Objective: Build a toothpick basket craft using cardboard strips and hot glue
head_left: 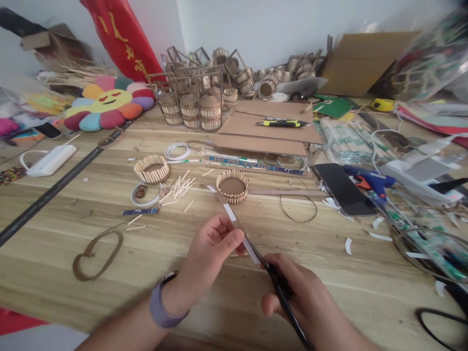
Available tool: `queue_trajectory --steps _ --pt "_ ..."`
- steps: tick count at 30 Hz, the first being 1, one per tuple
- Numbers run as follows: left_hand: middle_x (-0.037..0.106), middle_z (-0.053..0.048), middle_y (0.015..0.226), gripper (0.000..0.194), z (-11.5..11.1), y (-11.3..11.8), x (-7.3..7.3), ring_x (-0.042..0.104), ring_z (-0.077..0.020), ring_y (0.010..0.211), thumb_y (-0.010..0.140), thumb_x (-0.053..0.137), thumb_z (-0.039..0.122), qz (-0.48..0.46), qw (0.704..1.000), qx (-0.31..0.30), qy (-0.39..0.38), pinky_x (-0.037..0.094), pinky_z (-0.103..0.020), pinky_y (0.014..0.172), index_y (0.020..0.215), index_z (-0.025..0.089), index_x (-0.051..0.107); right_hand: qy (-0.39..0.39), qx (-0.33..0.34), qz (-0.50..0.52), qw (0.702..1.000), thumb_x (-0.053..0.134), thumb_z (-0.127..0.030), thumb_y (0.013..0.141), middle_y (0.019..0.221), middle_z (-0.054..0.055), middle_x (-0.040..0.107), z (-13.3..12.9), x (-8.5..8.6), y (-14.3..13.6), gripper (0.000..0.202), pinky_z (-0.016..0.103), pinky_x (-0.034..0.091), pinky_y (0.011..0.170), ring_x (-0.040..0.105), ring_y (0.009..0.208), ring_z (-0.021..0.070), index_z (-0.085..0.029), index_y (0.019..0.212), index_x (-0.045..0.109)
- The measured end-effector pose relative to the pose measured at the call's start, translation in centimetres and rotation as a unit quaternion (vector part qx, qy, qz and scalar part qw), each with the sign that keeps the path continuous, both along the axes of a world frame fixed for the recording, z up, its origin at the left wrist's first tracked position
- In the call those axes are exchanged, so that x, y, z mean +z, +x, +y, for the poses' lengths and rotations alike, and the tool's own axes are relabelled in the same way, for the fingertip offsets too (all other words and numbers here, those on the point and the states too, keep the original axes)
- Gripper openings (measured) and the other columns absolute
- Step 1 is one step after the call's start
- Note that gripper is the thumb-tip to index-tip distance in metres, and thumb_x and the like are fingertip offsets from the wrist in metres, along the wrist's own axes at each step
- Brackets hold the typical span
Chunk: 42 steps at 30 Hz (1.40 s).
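Note:
My left hand (215, 248), a purple band on its wrist, pinches a narrow strip (229, 212) with white patches between thumb and fingers. Black scissors (280, 285) are in my right hand (302, 292), their blades pointing up and left along the strip beside my left fingertips. Just beyond my hands sits a round cup of small sticks (232, 186) with a brown base. A second stick ring (152, 169) stands farther left, near loose short sticks (181, 187) and a roll of white tape (144, 195).
Finished small buckets (190, 109) stand at the back, beside cardboard sheets (266, 129) with a yellow-black cutter (283, 123). On the right lie a phone (345, 189), a blue glue gun (371, 180) and white paper scraps. A brown strip coil (98, 256) rests at the left.

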<state>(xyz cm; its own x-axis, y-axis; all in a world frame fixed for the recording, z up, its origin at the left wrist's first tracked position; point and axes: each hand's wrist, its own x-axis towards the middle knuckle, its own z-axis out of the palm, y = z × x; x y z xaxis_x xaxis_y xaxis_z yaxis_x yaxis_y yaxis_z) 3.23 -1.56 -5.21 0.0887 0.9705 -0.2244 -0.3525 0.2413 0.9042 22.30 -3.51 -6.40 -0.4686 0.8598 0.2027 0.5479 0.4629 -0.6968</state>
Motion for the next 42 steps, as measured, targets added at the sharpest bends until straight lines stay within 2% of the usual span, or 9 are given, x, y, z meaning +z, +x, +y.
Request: queue_trajectory --steps 5,11,21,29,33,38,42 --pt "0.066 0.0 0.066 0.04 -0.4 0.0 0.3 0.061 -0.0106 0.061 0.07 0.082 0.048 0.019 1.0 -0.006 -0.001 0.052 -0.022 0.062 0.075 0.014 0.063 0.074 -0.004 -0.014 0.997 0.049 -0.062 0.092 0.053 -0.006 0.055 0.0 -0.1 0.0 0.042 0.016 0.043 0.041 0.052 0.042 0.0101 -0.021 0.09 0.056" --pt "0.067 0.0 0.066 0.037 -0.2 0.0 0.2 0.062 -0.0094 0.06 0.072 0.081 0.046 -0.002 1.0 -0.017 0.003 0.052 -0.019 0.061 0.074 0.013 0.064 0.103 -0.005 -0.019 0.994 0.047 -0.062 0.092 0.053 -0.006 0.055 0.0 0.3 -0.1 0.042 0.017 0.043 0.039 0.052 0.04 0.0098 -0.021 0.09 0.054" --pt "0.066 0.0 0.066 0.036 -0.5 0.4 -0.5 0.061 -0.0098 0.061 0.073 0.082 0.044 -0.027 0.999 -0.029 0.006 0.05 -0.02 0.062 0.073 0.014 0.064 0.096 -0.016 -0.024 0.995 0.053 -0.064 0.088 0.056 -0.004 0.057 0.0 0.4 -0.1 0.044 0.019 0.044 0.04 0.054 0.044 0.0112 -0.02 0.09 0.055" --pt "0.066 0.001 0.065 0.037 -0.5 0.5 -0.7 0.06 -0.0096 0.059 0.071 0.082 0.046 -0.035 0.999 -0.029 -0.007 0.048 -0.02 0.061 0.071 0.014 0.063 0.082 -0.015 -0.01 0.997 0.045 -0.066 0.09 0.052 -0.006 0.053 -0.1 0.0 -0.1 0.047 0.017 0.042 0.039 0.05 0.041 0.0098 -0.021 0.087 0.056" --pt "0.065 0.001 0.063 0.04 -0.5 0.7 -0.5 0.06 -0.0101 0.06 0.068 0.084 0.046 -0.03 0.999 -0.033 -0.021 0.048 -0.021 0.062 0.067 0.014 0.06 0.075 -0.024 -0.009 0.997 0.052 -0.067 0.087 0.052 -0.007 0.053 -0.1 -0.4 0.0 0.045 0.018 0.041 0.039 0.05 0.041 0.0099 -0.022 0.087 0.055" --pt "0.064 0.002 0.063 0.04 -0.5 0.8 -0.3 0.058 -0.0091 0.059 0.067 0.085 0.046 -0.04 0.999 -0.008 -0.029 0.047 -0.02 0.061 0.068 0.015 0.059 0.063 -0.019 -0.009 0.998 0.062 -0.058 0.085 0.061 -0.005 0.058 -0.1 -0.2 0.2 0.038 0.018 0.046 0.045 0.055 0.049 0.0115 -0.022 0.095 0.055" --pt "0.064 0.001 0.063 0.039 -0.5 0.7 -0.4 0.058 -0.0095 0.06 0.069 0.084 0.046 -0.036 0.999 -0.024 -0.018 0.047 -0.021 0.062 0.068 0.015 0.06 0.071 -0.025 -0.002 0.997 0.067 -0.054 0.083 0.059 -0.006 0.055 -0.1 0.1 0.2 0.036 0.019 0.043 0.042 0.051 0.047 0.0111 -0.022 0.095 0.056"
